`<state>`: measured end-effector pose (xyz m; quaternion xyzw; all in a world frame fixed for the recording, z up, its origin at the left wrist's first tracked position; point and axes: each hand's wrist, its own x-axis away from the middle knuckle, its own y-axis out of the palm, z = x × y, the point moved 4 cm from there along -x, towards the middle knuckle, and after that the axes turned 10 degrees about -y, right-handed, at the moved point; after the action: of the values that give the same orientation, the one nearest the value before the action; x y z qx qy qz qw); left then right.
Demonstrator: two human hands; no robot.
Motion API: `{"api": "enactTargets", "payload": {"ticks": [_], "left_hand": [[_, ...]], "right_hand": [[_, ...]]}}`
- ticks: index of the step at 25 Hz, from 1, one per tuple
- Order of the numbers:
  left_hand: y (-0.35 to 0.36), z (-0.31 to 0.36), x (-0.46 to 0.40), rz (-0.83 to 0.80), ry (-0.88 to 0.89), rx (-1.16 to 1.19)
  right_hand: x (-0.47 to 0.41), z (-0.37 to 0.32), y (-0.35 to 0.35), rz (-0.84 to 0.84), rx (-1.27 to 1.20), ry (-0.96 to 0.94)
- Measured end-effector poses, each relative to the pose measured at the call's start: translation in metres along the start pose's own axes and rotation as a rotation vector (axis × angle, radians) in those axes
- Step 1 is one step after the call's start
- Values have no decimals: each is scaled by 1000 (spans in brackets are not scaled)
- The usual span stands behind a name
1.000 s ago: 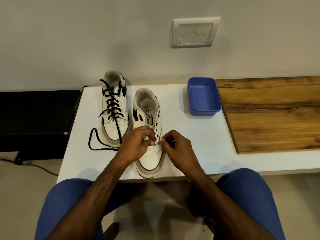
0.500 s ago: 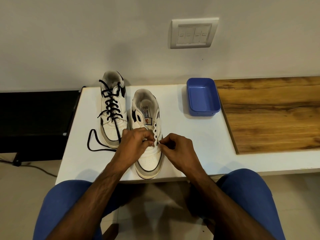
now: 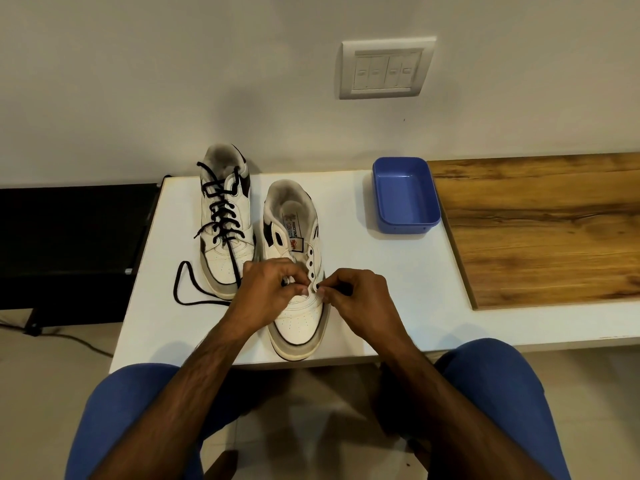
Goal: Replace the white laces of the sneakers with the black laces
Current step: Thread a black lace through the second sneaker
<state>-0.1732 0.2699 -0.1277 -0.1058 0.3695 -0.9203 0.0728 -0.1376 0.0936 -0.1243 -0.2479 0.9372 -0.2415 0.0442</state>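
Observation:
Two white sneakers stand on the white table [image 3: 398, 292]. The left sneaker [image 3: 225, 220] is laced with a black lace [image 3: 221, 209] whose loose end loops onto the table at its left. The right sneaker [image 3: 298, 271] has bare eyelets along its right flap. My left hand [image 3: 266, 292] grips the lower throat of the right sneaker, fingers curled over the flap. My right hand [image 3: 353, 292] pinches a short dark lace tip at the lowest right eyelet. The rest of that lace is hidden inside my hands.
An empty blue plastic tray [image 3: 405, 199] sits on the table behind and right of the sneakers. A wooden board [image 3: 540, 230] covers the table's right part. A black surface [image 3: 76, 244] adjoins at left. A switch plate [image 3: 386, 69] is on the wall. My knees are below the table edge.
Both hands stay at the lower eyelets of the right sneaker with only slight finger shifts. The view has drifted a little.

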Motion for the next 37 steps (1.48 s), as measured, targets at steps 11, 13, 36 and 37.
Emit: {"api": "enactTargets", "payload": {"ticks": [11,13,36,37], "left_hand": [[-1,-2,5,35,-62,145],[-1,0,7,22,-35,193],[-5,10,17,1,91,-184],[-5,10,17,-2,91,-187]], "right_hand": [[-1,3,6,42,-71,13],[-2,5,5,39,-100,26],[-14,-4,-5,-208,174,-128],[-15,-5,-9,-182,122,-137]]}}
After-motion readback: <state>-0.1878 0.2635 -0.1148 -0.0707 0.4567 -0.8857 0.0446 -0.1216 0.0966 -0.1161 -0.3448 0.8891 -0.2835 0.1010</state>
